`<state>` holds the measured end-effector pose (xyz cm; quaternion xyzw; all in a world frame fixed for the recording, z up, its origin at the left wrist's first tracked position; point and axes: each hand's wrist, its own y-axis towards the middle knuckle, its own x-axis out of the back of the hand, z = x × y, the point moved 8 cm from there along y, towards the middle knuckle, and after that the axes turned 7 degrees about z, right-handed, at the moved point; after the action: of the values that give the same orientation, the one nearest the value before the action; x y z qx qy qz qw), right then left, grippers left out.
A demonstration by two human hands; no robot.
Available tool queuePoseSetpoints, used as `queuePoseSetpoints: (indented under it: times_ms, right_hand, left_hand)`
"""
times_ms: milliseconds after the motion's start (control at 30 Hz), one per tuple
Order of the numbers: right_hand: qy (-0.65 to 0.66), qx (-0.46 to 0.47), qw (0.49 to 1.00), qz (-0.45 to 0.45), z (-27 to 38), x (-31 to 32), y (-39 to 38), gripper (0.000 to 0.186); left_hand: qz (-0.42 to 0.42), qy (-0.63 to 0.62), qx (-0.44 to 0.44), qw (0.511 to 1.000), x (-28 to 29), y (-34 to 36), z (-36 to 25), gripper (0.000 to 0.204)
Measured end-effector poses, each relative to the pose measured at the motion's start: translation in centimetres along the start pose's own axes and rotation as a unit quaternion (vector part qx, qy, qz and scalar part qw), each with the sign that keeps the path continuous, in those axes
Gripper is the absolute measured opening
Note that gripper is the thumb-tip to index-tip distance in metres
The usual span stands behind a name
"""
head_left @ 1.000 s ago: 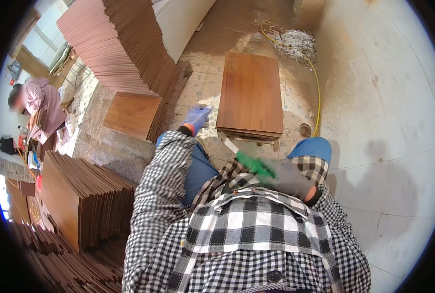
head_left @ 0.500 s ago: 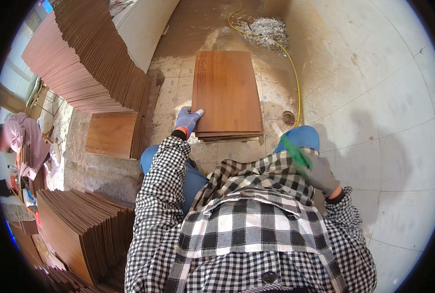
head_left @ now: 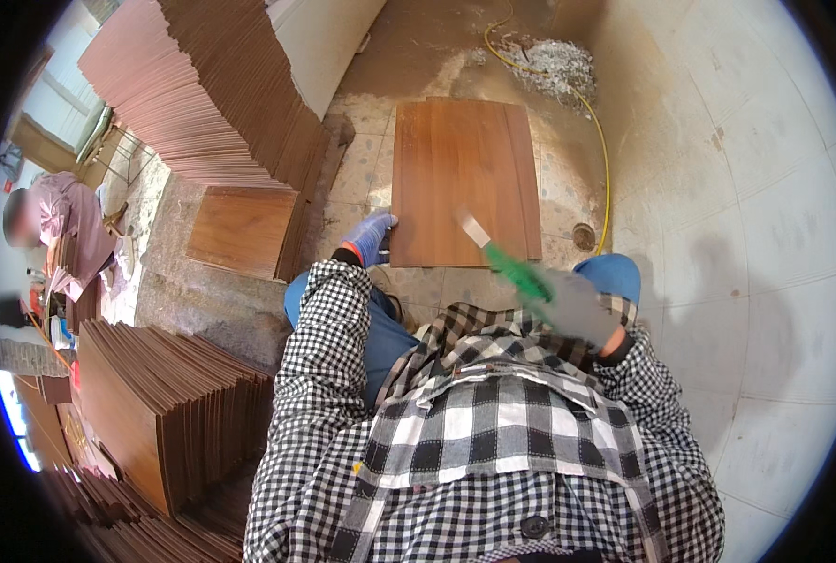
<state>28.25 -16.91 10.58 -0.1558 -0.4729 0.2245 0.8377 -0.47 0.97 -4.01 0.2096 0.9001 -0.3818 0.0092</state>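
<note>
A small stack of reddish-brown wooden boards (head_left: 456,178) lies on the tiled floor between my knees. Its top board sits offset to the left, baring a strip of the board beneath along the right side. My left hand (head_left: 370,236), in a blue-grey glove, grips that top board's left edge by the near corner. In my gloved right hand (head_left: 577,308), closed around the handle, is a green scraper (head_left: 516,272) with a flat metal blade. The blade hangs over the near part of the board, somewhat blurred; whether it touches cannot be made out.
Tall piles of boards (head_left: 221,84) rise at the far left, with more boards (head_left: 174,413) standing at near left. A pale wall (head_left: 718,235) runs along the right. A yellow hose (head_left: 607,178) crosses the floor past silvery scraps (head_left: 549,68) and a drain (head_left: 583,236). Another person (head_left: 66,230) is at far left.
My right hand has swung the scraper leftward from beside my right knee to over the boards. The top board has shifted left against those below. The whole view has turned slightly.
</note>
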Motion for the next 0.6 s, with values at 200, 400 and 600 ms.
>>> queuePoseSetpoints:
  times_ms: [200, 400, 600]
  right_hand:
    - [-0.113, 0.02, 0.991, -0.061, 1.8, 3.8, 7.5, 0.061]
    - [-0.056, 0.102, 0.993, -0.012, 8.3, 4.3, 12.1, 0.066]
    - [-0.016, -0.038, 0.998, -0.05, 3.0, 8.8, 15.7, 0.072]
  left_hand:
    - [-0.032, -0.116, -0.023, 0.992, -0.1, 1.4, -0.6, 0.067]
    - [-0.136, 0.277, -0.221, 0.925, 4.1, 7.0, -1.2, 0.057]
    - [-0.187, 0.334, -0.212, 0.899, 2.7, 8.7, -1.1, 0.061]
